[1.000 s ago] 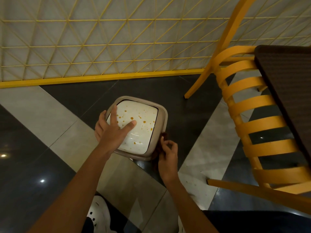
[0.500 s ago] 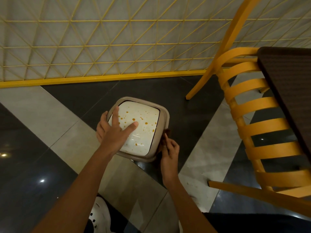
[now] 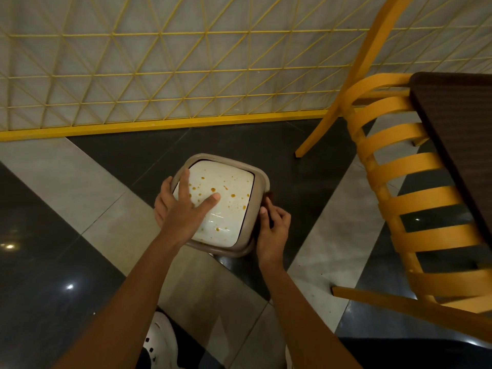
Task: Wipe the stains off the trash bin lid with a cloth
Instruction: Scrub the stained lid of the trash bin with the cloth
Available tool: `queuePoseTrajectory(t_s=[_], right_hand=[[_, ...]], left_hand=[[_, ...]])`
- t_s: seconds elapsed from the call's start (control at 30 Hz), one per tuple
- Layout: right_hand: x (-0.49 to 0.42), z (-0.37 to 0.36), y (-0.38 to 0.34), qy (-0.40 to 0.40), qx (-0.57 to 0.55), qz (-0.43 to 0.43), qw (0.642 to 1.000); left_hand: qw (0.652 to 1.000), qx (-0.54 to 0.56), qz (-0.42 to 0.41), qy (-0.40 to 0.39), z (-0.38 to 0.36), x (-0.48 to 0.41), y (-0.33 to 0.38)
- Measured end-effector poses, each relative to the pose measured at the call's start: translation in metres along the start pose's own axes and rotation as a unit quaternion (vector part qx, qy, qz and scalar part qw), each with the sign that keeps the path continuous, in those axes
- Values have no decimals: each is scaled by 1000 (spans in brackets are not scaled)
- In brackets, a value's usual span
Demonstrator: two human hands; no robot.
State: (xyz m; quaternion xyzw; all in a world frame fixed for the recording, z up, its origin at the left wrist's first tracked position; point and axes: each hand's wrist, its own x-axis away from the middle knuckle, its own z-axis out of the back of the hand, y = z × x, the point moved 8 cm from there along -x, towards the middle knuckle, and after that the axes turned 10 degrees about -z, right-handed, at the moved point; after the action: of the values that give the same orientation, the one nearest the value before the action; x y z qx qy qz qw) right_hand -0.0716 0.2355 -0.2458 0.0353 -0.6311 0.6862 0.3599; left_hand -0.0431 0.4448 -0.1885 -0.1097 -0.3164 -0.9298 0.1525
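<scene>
- Left hand (image 3: 183,213): fingers are lying straight and spread, pressing on the trash bin lid (image 3: 234,209).
- Right hand (image 3: 274,227): fingers are curling round one dark cloth (image 3: 271,194) at the lid's right rim.
- One lid is bearing many orange stains (image 3: 213,189), beyond counting.

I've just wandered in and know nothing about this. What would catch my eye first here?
The white trash bin lid in the middle of the floor, spattered with orange-brown stains. The left hand lies spread on it, while the right hand pinches a dark cloth at the bin's right rim. A bright yellow slatted chair fills the right side.
</scene>
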Motion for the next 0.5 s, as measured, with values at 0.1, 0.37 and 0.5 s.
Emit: queuePoseTrajectory(t_s=[0.1,0.37,0.5], right_hand=[[30,8,20,-1,-21,7,1000],[31,4,27,-7,-24,-8,1000],[21,0,18,-14,-24,-3,1000]], left_hand=[[1000,-1,3,2,0,0,-1],[1000,13,-3,-2,0,1,0],[1000,11,-3,-1,1,1,1]])
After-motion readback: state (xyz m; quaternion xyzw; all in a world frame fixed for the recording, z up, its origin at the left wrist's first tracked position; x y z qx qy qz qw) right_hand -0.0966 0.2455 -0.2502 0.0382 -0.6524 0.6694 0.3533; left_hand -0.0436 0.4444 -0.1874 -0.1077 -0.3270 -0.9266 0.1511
